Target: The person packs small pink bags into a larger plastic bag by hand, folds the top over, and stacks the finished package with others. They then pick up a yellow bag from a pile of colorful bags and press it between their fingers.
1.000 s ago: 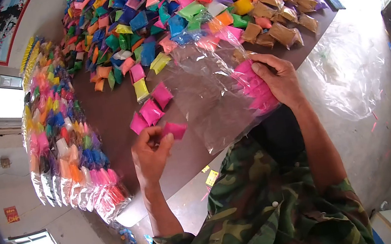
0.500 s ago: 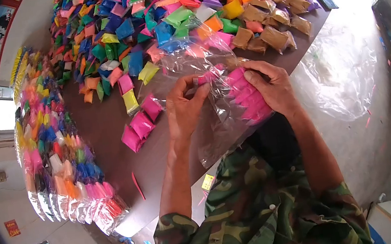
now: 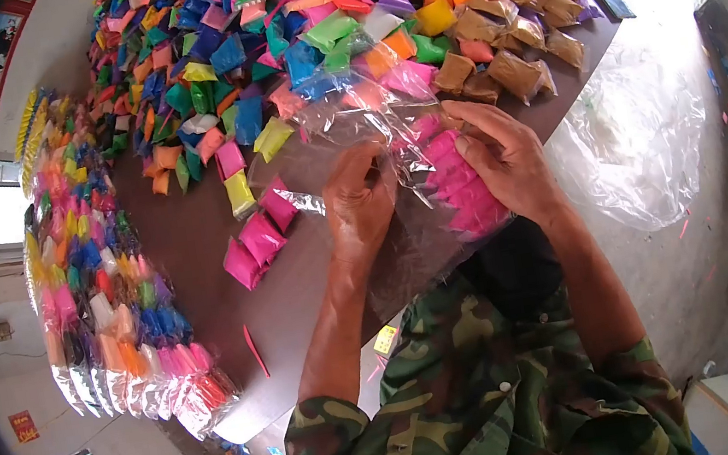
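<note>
A large clear plastic bag is spread between my hands, with a row of bright pink packets inside it. My right hand grips the packets through the film at their right side, thumb on top. My left hand is curled closed at the bag's left part, with film around its fingers; its fingertips are partly hidden. Another bit of pink shows in the crumpled film between the hands. Left of my left hand, several loose pink packets lie on the brown table.
A big heap of coloured packets covers the back of the table, with brown packets at its right. Filled clear bags are stacked along the left. A red strip lies near the front edge. Clear plastic sheeting lies to the right.
My left hand has moved right and slightly down, its fingers now more curled and no longer visibly pinching a pink packet. The right hand still holds the row of packets.
</note>
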Action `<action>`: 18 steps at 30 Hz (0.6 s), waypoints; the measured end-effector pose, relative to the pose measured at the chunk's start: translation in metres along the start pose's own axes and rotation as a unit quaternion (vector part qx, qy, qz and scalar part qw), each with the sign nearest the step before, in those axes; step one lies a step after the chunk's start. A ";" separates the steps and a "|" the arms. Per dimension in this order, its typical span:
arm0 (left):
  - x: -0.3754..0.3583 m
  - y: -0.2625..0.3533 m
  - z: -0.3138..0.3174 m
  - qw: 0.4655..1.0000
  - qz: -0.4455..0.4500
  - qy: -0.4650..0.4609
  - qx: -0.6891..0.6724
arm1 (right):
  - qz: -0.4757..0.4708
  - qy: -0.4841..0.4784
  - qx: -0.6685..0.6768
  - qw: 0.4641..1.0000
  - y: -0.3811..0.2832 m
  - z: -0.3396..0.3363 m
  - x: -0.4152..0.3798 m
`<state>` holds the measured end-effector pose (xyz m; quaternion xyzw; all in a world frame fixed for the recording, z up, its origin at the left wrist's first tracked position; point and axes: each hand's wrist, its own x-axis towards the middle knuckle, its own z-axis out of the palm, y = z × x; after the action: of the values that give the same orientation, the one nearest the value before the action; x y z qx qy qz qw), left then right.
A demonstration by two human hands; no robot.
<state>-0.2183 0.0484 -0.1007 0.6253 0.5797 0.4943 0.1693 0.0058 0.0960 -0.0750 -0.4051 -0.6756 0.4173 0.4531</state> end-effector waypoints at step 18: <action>0.006 -0.006 0.010 0.993 0.098 -0.022 0.065 | 0.066 -0.005 0.024 0.998 0.010 0.002 0.012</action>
<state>-0.2150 0.0587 -0.1078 0.6995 0.5429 0.4556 0.0917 0.0025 0.1097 -0.0819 -0.4355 -0.6399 0.4643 0.4304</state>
